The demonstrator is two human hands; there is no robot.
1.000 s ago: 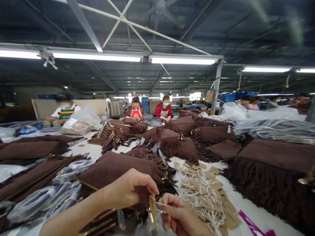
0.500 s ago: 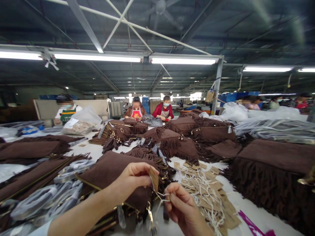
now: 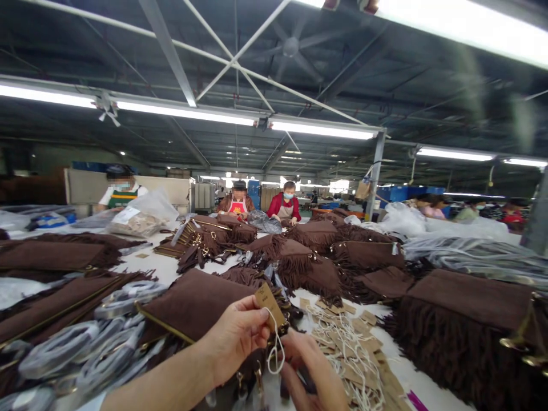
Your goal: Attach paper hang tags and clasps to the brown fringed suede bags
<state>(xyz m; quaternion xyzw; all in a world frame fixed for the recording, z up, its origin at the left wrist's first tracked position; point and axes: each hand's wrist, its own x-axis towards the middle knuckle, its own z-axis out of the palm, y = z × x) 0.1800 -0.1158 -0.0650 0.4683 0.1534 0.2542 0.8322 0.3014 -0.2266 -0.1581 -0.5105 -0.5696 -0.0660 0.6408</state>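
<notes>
My left hand (image 3: pixel 233 337) is closed, pinching a brown paper hang tag (image 3: pixel 270 305) between thumb and fingers. A loop of white string (image 3: pixel 276 357) hangs from the tag, in front of a dark brown suede bag (image 3: pixel 201 297) with a gold zip edge. Just right of the string is my right hand (image 3: pixel 317 368), its fingers apart near the bag's metal fittings; some fingertips are hidden. Beside it lies a heap of brown tags with white strings (image 3: pixel 346 342) on the white table.
Fringed brown bags (image 3: pixel 466 297) lie at the right, with more piled farther back. Plastic-wrapped straps (image 3: pixel 60 348) lie in coils at the left. Several people sit beyond the table, one in a red top (image 3: pixel 285 206). A purple strip (image 3: pixel 415 399) lies at the front.
My left hand has turned the tag's face toward me. My right hand has let go of the string and moved slightly; the string now hangs as a loop. The view has tilted up slightly.
</notes>
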